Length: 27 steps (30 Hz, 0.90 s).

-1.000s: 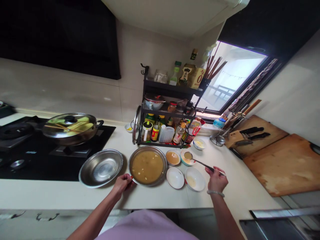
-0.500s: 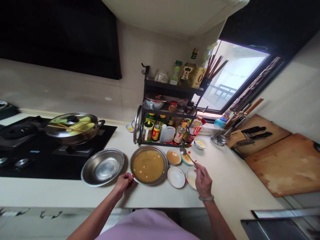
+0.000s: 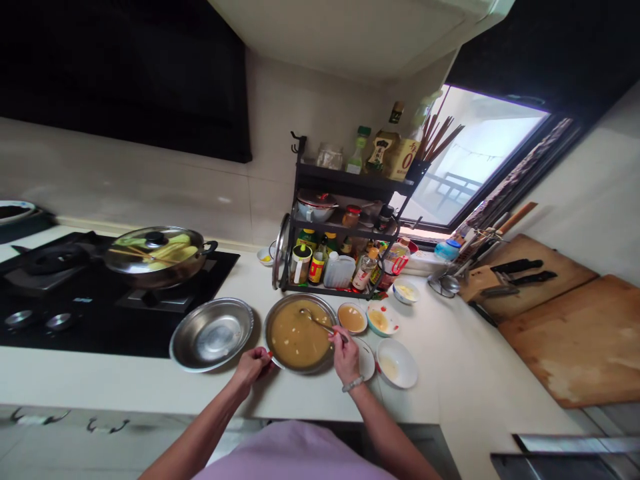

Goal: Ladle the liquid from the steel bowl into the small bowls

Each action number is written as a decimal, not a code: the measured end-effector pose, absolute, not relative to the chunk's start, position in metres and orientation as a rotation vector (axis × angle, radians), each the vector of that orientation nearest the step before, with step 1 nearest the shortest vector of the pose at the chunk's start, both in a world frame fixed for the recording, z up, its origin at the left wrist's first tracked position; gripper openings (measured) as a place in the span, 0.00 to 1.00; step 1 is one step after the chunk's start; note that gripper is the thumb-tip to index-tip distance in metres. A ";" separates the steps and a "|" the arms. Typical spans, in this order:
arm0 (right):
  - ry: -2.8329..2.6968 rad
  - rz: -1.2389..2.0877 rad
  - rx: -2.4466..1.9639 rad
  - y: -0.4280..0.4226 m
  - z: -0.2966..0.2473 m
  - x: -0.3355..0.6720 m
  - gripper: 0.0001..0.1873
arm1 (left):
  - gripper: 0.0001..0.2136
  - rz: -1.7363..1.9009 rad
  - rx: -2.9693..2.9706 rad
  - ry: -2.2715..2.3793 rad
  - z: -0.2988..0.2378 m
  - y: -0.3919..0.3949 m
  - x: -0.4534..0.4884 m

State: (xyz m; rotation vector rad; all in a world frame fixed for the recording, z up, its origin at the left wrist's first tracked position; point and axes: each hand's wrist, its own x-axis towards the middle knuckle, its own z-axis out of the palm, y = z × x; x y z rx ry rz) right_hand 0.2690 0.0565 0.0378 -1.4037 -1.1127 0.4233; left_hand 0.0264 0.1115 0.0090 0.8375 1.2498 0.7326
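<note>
Metal long-handled spoon (image 3: 320, 324), gripped in my right hand (image 3: 346, 360), reaches over cloudy brown liquid (image 3: 295, 340); my left hand (image 3: 252, 368) pinches the round steel basin's (image 3: 299, 369) near-left rim. Probably stirring or scooping; a steady basin is called for next.

The liquid (image 3: 287, 333) is murky brown, the countertop (image 3: 465, 373) white, the stove (image 3: 130, 333) black.

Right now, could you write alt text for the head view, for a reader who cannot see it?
A person's right hand holds a spoon at the brownish liquid in a metal pan, and the left hand holds that pan from the left. Bowls stand to the right; to the left are a metal basin and a stove with a lidded pot.
</note>
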 end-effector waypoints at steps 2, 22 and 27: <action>-0.934 0.479 -1.403 0.062 0.034 0.271 0.15 | 0.20 0.732 0.842 1.241 0.010 0.111 0.026; -0.231 0.557 -1.201 0.030 0.066 0.319 0.15 | 0.22 0.716 0.798 1.252 0.001 0.114 0.025; -0.314 0.490 -1.220 0.021 0.078 0.343 0.13 | 0.21 0.743 0.813 1.294 -0.012 0.116 0.025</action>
